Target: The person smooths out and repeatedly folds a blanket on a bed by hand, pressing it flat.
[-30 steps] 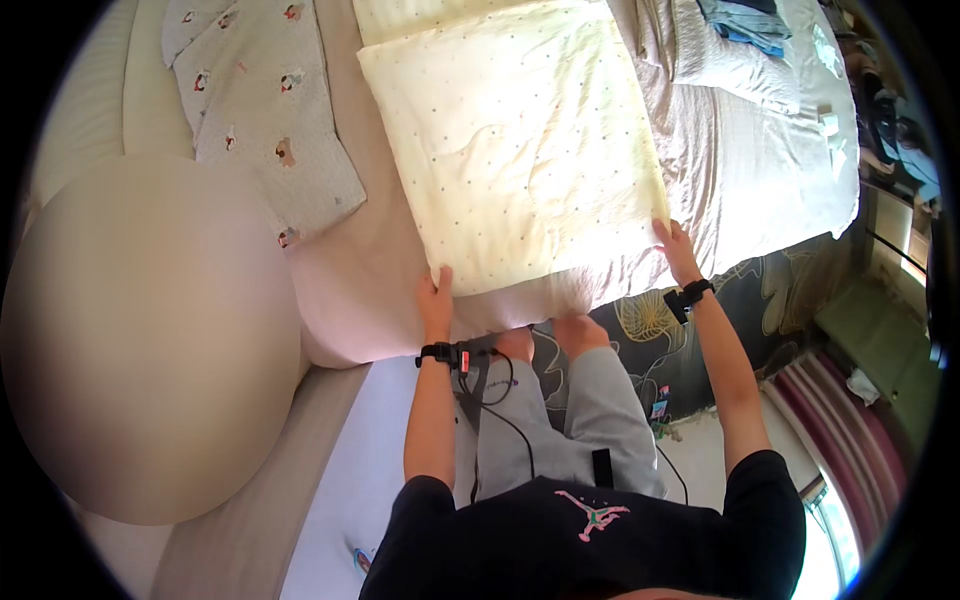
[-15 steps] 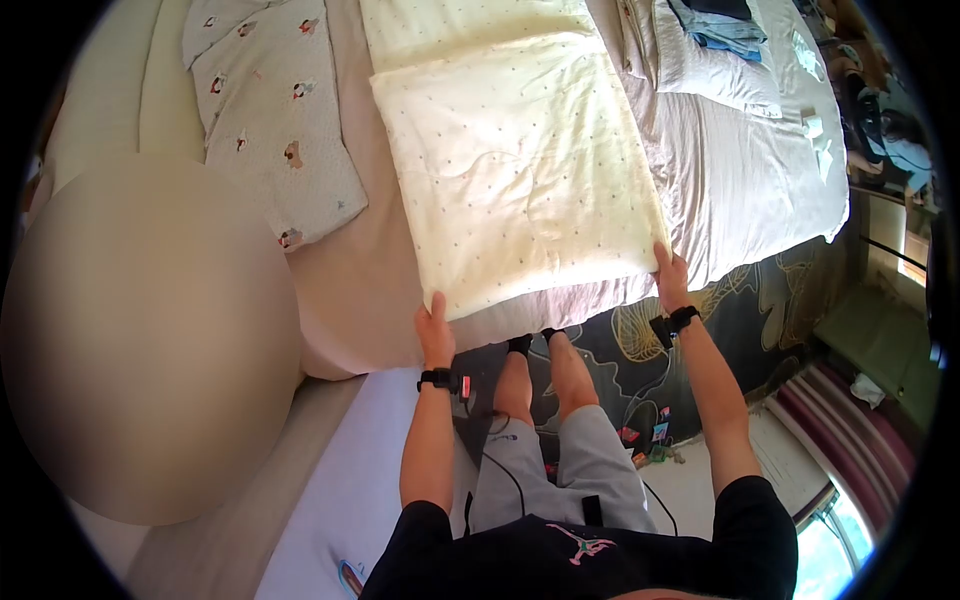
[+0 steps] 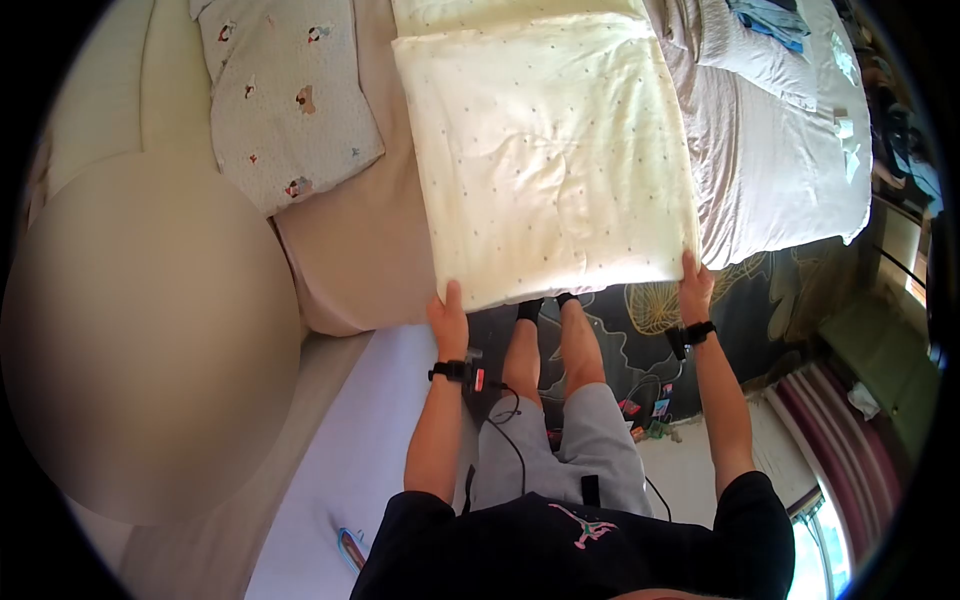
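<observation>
A pale yellow quilt with small dots lies folded over on the bed, a fold line running across its far part. My left hand grips its near left corner, thumb on top and the other fingers underneath. At the near right corner my right hand holds the quilt the same way. The near edge stretches fairly straight between both hands and hangs at the bed's edge. Both wrists wear black straps with small devices.
Left of the quilt lies a pillow with animal prints on the beige bed sheet. To the right are a crumpled pinkish cover and folded blue clothes. Cables and small items lie on the dark patterned floor. A large blurred oval hides the left side.
Both hands, still holding the quilt's corners, have drawn its near edge toward me, past the bed's edge. The view has shifted, so the bed sits higher and farther right in it.
</observation>
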Tool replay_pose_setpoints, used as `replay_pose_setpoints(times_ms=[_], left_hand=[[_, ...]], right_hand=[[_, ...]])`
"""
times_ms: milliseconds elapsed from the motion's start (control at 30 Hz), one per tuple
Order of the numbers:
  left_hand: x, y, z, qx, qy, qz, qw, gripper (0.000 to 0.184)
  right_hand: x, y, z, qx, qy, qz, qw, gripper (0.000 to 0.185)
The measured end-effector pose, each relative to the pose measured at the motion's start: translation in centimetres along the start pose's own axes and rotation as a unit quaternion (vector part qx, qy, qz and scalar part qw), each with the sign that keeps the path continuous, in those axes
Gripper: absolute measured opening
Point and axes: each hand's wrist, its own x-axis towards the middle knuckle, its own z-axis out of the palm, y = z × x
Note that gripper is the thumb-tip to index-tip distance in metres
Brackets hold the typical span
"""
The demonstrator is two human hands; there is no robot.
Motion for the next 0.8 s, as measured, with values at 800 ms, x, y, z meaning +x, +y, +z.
replay_pose_setpoints(times_ms=[800], left_hand=[[11.0, 0.0, -0.1, 0.018, -0.049, 0.014, 0.999, 0.044]], right_hand=[[8.4, -4.6, 3.0, -0.080, -0.133, 0.033, 0.987, 0.048]])
